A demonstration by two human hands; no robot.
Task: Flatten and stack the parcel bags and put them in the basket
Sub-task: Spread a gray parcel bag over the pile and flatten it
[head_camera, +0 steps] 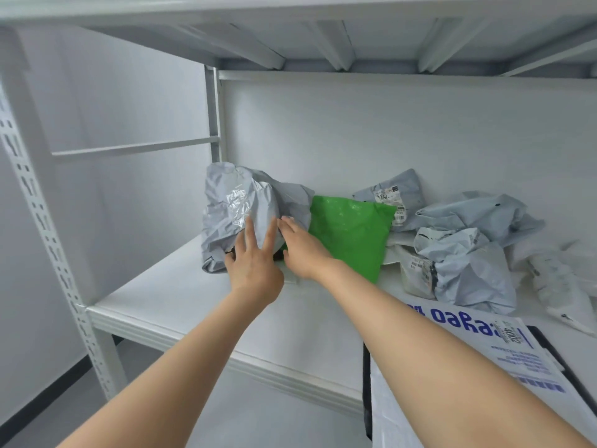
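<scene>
A crumpled grey parcel bag [232,208] stands at the back left of the white shelf [181,295]. My left hand [253,263] reaches to it with straight, spread fingers that touch its lower front. My right hand [302,248] lies right beside, fingers straight, tips at the grey bag's right edge, over the left side of a green parcel bag [352,231]. To the right lie several more crumpled grey bags [468,270]. A flat white bag with blue print [484,347] lies at the front right over a dark-edged container [366,383], partly hidden by my right forearm.
The upper shelf [323,33] hangs low overhead. A slotted upright post [42,205] stands at the left. A white back panel [387,130] closes the shelf behind the bags. White wrinkled plastic [559,276] lies at the far right.
</scene>
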